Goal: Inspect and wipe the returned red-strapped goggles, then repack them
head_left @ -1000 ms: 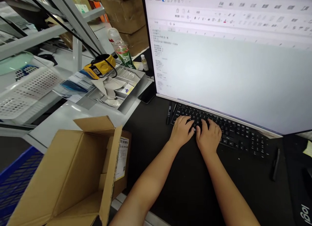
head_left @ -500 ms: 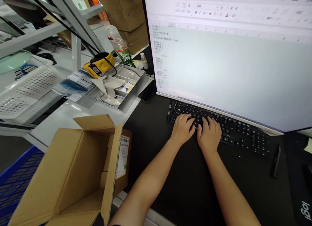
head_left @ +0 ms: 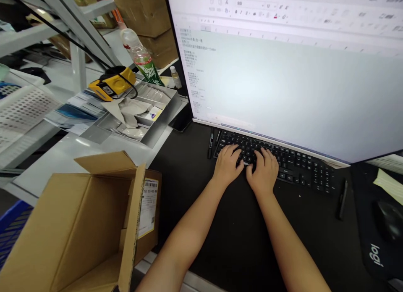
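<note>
A black keyboard (head_left: 310, 173) lies along the foot of a large monitor (head_left: 267, 86), which displays a spreadsheet with a column of text at its left. My left hand (head_left: 227, 164) rests on the keyboard's left part, fingers spread over the keys. Beside it, my right hand (head_left: 263, 170) lies over the middle keys, its fingers stretched forward and slightly apart. Neither hand holds anything. The keys under both hands are partly hidden. A black marker pen (head_left: 210, 145) lies just left of the keyboard.
An open cardboard box (head_left: 72, 224) stands at the left by the desk edge. Behind it are a sectioned grey tray (head_left: 160, 122), a yellow tape dispenser (head_left: 115, 82), a green-labelled bottle (head_left: 146, 65) and a phone (head_left: 181, 117). At right are a black pen (head_left: 342, 199) and a mouse (head_left: 389, 219).
The view has shifted to the right, so the mouse now shows more fully. Both hands stay on the keyboard, with only slight finger movement.
</note>
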`<control>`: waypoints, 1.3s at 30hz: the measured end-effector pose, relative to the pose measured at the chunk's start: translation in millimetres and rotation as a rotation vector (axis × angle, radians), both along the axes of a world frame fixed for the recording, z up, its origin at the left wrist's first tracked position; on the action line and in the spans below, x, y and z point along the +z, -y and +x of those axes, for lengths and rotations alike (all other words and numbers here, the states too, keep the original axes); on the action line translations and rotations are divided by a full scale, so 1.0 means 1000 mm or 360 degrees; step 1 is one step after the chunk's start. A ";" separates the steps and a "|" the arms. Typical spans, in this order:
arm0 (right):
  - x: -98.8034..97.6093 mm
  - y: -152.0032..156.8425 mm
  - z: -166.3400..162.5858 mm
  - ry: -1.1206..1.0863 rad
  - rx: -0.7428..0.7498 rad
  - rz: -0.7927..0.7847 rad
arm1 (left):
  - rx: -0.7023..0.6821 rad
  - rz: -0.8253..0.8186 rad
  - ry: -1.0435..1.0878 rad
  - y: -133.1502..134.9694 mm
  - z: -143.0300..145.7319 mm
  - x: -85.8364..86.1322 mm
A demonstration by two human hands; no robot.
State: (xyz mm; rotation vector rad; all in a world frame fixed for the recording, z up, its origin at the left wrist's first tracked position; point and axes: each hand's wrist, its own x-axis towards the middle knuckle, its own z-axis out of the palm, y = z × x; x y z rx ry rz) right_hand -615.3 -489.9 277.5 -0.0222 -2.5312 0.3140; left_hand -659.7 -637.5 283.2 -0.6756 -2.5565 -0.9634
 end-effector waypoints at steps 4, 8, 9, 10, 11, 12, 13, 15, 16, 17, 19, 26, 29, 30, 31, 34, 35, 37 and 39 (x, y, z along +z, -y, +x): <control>-0.001 0.000 0.002 -0.0101 -0.0056 0.0000 | 0.0008 -0.0001 -0.0004 -0.001 -0.001 -0.001; -0.001 -0.001 0.001 0.0006 -0.0094 -0.0017 | 0.0011 -0.0007 -0.0006 -0.002 -0.001 -0.001; -0.001 -0.001 0.001 0.0032 -0.0099 -0.0017 | 0.0010 -0.0008 -0.0006 -0.002 -0.001 -0.001; -0.001 -0.001 0.001 0.0053 -0.0097 -0.0017 | 0.0009 -0.0009 -0.0006 -0.001 -0.002 0.000; 0.000 -0.001 0.001 0.0063 -0.0093 -0.0019 | 0.0009 -0.0007 -0.0006 -0.001 -0.002 0.000; 0.000 -0.001 0.001 0.0067 -0.0089 -0.0021 | 0.0011 -0.0003 -0.0004 -0.001 -0.002 0.001; 0.000 -0.001 0.001 0.0067 -0.0086 -0.0021 | 0.0016 0.0002 -0.0003 -0.001 -0.003 0.001; 0.001 -0.002 0.001 0.0074 -0.0072 -0.0011 | 0.0034 0.0009 0.0000 -0.001 -0.003 0.002; 0.001 -0.002 0.001 0.0081 -0.0065 -0.0002 | 0.0044 0.0006 -0.0001 -0.001 -0.003 0.002; 0.001 -0.002 0.001 0.0088 -0.0056 0.0009 | 0.0053 0.0000 -0.0002 -0.002 -0.003 0.002; 0.002 -0.001 0.001 0.0102 -0.0055 0.0038 | 0.0064 -0.0014 -0.0003 -0.002 -0.003 0.002; 0.005 0.005 0.000 0.0155 -0.0219 0.0121 | 0.0072 -0.0025 0.0000 -0.003 -0.002 0.001; 0.005 0.006 -0.001 0.0142 -0.0253 0.0123 | 0.0074 -0.0024 0.0001 -0.003 -0.002 0.001; 0.004 0.005 -0.001 0.0131 -0.0245 0.0118 | 0.0074 -0.0021 0.0003 -0.003 -0.002 0.001; 0.004 0.005 -0.002 0.0116 -0.0238 0.0105 | 0.0072 -0.0016 0.0007 -0.003 -0.003 0.001; 0.002 0.004 -0.001 0.0066 -0.0256 0.0027 | 0.0067 -0.0003 0.0030 -0.003 -0.003 0.001; 0.002 0.004 -0.001 0.0057 -0.0264 -0.0003 | 0.0067 -0.0001 0.0038 -0.003 -0.003 0.001; 0.002 0.004 0.000 0.0044 -0.0267 -0.0066 | 0.0071 -0.0004 0.0053 -0.003 -0.002 0.001; 0.003 0.002 0.001 0.0027 -0.0252 -0.0133 | 0.0078 -0.0008 0.0059 -0.003 -0.002 0.002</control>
